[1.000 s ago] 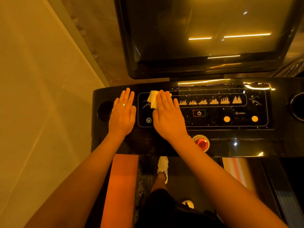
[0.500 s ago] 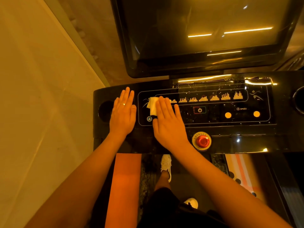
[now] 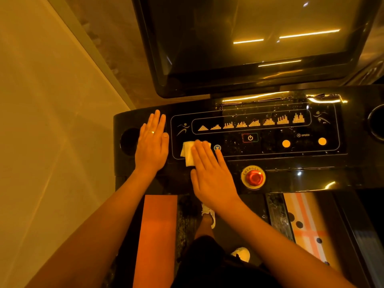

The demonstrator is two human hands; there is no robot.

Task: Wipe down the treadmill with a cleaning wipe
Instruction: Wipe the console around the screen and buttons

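Note:
The treadmill's glossy black control panel (image 3: 270, 154) spans the middle of the head view, dotted with water droplets. A folded white cleaning wipe (image 3: 187, 151) lies on its lower left corner. My right hand (image 3: 209, 173) presses flat on the wipe with straight fingers; only the wipe's left part shows. My left hand (image 3: 152, 146) rests flat on the panel's left end, fingers straight, a ring on one finger, beside the left cup holder (image 3: 128, 141).
A dark screen (image 3: 249, 38) rises behind the panel. A red emergency button (image 3: 254, 178) sits right of my right hand. Orange buttons (image 3: 286, 143) and a power key (image 3: 250, 138) lie further right. Another cup holder (image 3: 377, 121) is at the right edge. My white shoes (image 3: 208, 215) stand on the belt below.
My right hand has slid the wipe down from the panel's upper left, by the program icons, to its lower left corner. My left hand has stayed in place.

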